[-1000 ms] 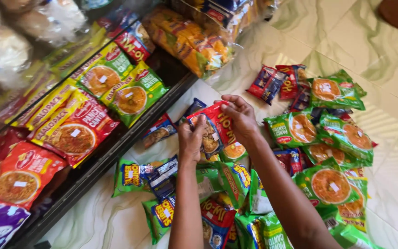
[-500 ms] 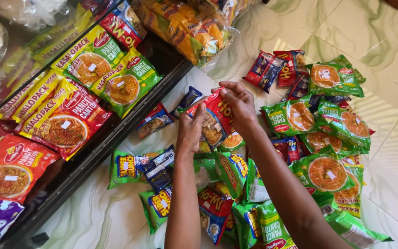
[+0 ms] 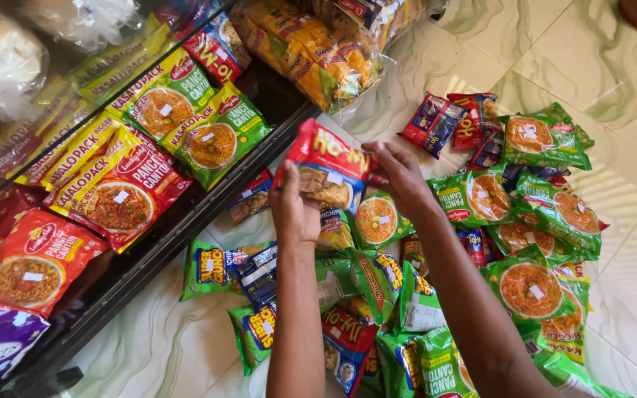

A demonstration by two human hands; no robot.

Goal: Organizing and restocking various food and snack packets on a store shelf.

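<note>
I hold a red instant-noodle packet (image 3: 327, 168) up over the pile of packets on the floor. My left hand (image 3: 293, 208) grips its left lower edge. My right hand (image 3: 401, 175) pinches its right side. The packet faces up, tilted toward the shelf at the left. Under my hands lies a heap of green noodle packets (image 3: 377, 221) and smaller snack packs (image 3: 258, 271).
A dark low shelf (image 3: 178, 232) at the left holds rows of green, red and yellow noodle packets (image 3: 211, 140). Clear bags of yellow snacks (image 3: 311, 55) lean at the top. More green packets (image 3: 547, 136) and red-blue packets (image 3: 444, 121) spread over the pale marbled tile floor (image 3: 628, 258).
Both hands have lifted the red packet up and leftward and turned it flatter, face up. The camera view has shifted slightly.
</note>
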